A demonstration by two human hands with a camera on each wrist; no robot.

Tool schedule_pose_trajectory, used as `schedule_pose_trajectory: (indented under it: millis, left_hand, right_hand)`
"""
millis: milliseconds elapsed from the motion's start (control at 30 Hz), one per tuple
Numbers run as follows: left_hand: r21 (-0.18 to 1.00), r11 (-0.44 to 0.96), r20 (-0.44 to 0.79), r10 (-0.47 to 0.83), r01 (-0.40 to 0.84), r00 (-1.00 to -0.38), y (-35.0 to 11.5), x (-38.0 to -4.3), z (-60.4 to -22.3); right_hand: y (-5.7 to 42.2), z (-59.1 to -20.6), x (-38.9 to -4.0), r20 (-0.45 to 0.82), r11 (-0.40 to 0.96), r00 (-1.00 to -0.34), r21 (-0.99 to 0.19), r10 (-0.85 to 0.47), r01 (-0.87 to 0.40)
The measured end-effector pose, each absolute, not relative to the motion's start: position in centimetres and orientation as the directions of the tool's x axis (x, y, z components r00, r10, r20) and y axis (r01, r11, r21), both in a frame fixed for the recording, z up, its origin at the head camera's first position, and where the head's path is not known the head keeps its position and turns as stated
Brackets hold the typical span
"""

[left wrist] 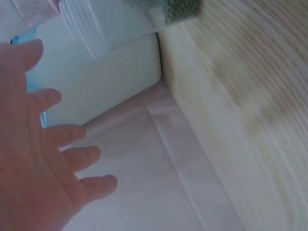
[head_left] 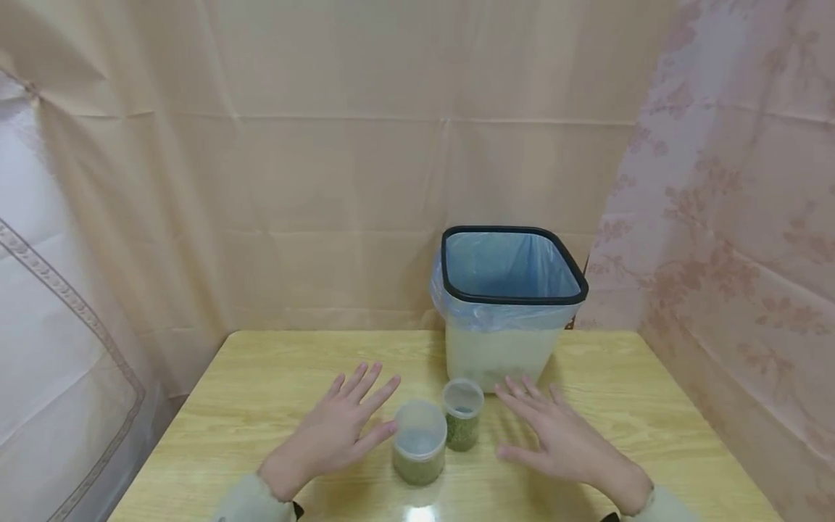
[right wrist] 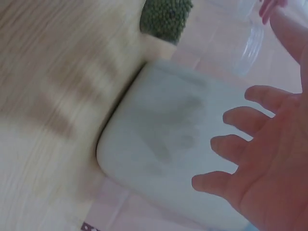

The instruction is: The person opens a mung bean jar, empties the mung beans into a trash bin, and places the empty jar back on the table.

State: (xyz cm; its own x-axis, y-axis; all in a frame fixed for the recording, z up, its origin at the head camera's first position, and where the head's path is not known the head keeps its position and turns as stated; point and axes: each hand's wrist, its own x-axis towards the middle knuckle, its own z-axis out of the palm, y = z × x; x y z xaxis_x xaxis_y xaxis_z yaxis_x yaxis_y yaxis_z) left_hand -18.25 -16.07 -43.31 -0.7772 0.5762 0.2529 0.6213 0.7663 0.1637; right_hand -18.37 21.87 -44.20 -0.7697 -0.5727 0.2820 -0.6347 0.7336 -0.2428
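Head view: left hand [head_left: 335, 435] hovers beside wide jar [head_left: 420, 444], seemingly apart.

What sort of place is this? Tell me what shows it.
Probably a makeshift, curtained-off workspace: beige cloth hangs behind a wood-grain table, flower-patterned cloth hangs at the right, and a lined bin stands on the table.

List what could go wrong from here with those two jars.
The left hand has its thumb close to the wide jar; an inward sweep might knock it into the narrow jar standing right beside it.
The narrow jar appears uncapped, so tipping it could spill its green grains across the table.
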Motion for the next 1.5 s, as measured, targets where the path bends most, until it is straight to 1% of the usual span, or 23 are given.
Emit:
schedule_pose_trajectory:
  millis: [100,200,267,400,500,700,867,1033,1267,1500]
  left_hand:
    - [0.245,0.71,0.212,0.625,0.66,-0.751,-15.2,-18.5,-43.3]
    - [0.347,0.621,0.181,0.691,0.703,-0.7,-14.4,-19.0,-43.3]
    - [0.373,0.575,0.18,0.725,0.728,-0.665,-13.9,-19.3,-43.4]
    - [0.341,0.536,0.206,0.759,0.772,-0.618,-13.3,-19.8,-43.7]
    - [0.341,0.525,0.207,0.767,0.78,-0.607,-12.9,-19.9,-43.9]
    - [0.326,0.508,0.206,0.785,0.797,-0.584,-12.3,-20.0,-44.5]
    - [0.308,0.517,0.193,0.788,0.798,-0.585,-12.6,-19.8,-44.4]
    - [0.298,0.528,0.213,0.775,0.795,-0.595,-12.7,-19.8,-44.3]
    - [0.292,0.541,0.228,0.761,0.789,-0.607,-12.7,-19.8,-44.1]
    - [0.297,0.551,0.216,0.757,0.78,-0.617,-12.9,-19.7,-44.1]
  right_hand:
    - [22.0,-44.1,-18.4,0.255,0.721,-0.774,-0.282,-0.579,-0.633]
    - [22.1,-44.1,-18.3,0.233,0.716,-0.787,-0.327,-0.572,-0.617]
    - [21.9,-44.2,-18.2,0.222,0.697,-0.792,-0.381,-0.569,-0.608]
    - [21.2,-45.2,-18.3,0.183,0.604,-0.778,-0.534,-0.601,-0.592]
    - [20.6,-46.2,-18.1,0.155,0.543,-0.757,-0.608,-0.635,-0.58]
    - [19.4,-47.4,-17.7,0.088,0.511,-0.74,-0.669,-0.667,-0.54]
    - [17.7,-47.8,-17.9,0.068,0.488,-0.723,-0.694,-0.688,-0.53]
    - [16.5,-48.1,-18.2,0.065,0.492,-0.711,-0.679,-0.7,-0.545]
    - [15.9,-48.0,-18.3,0.058,0.484,-0.7,-0.681,-0.712,-0.549]
    - [15.6,-48.3,-18.3,0.062,0.462,-0.68,-0.688,-0.73,-0.559]
